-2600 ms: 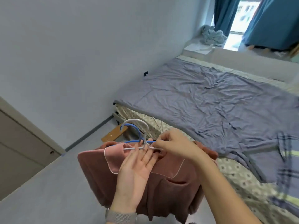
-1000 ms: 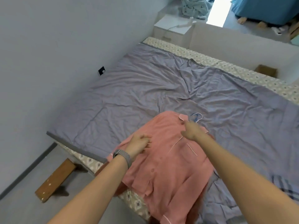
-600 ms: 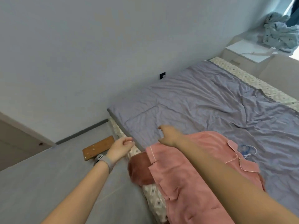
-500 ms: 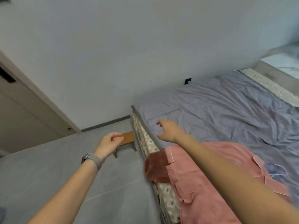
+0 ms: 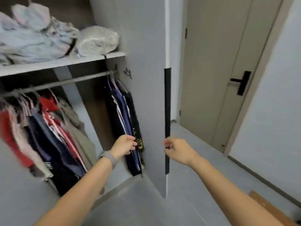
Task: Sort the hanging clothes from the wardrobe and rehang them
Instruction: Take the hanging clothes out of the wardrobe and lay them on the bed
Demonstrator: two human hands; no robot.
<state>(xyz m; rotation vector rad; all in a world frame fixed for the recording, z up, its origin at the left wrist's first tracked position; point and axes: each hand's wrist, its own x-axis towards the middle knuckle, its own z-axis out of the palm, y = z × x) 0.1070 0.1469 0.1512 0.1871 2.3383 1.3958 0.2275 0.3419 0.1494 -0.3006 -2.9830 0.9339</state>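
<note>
Open wardrobe w/ rail (image 5: pixel 65 82). Left hand (image 5: pixel 124 146) is curled onto the dark garments (image 5: pixel 125 121) hung at rail's right end; right hand (image 5: pixel 178 150) is held loosely open, empty, beside the door edge (image 5: pixel 167 121). Risk: a low tug on the hems may slip neighbouring hangers off.

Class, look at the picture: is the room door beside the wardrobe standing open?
No, the room door sits shut in its frame.

Both arms outstretched; left hand (image 5: pixel 124 146) fingers curled, pinching; right hand (image 5: pixel 178 151) loosely curled, holding nothing.
</note>
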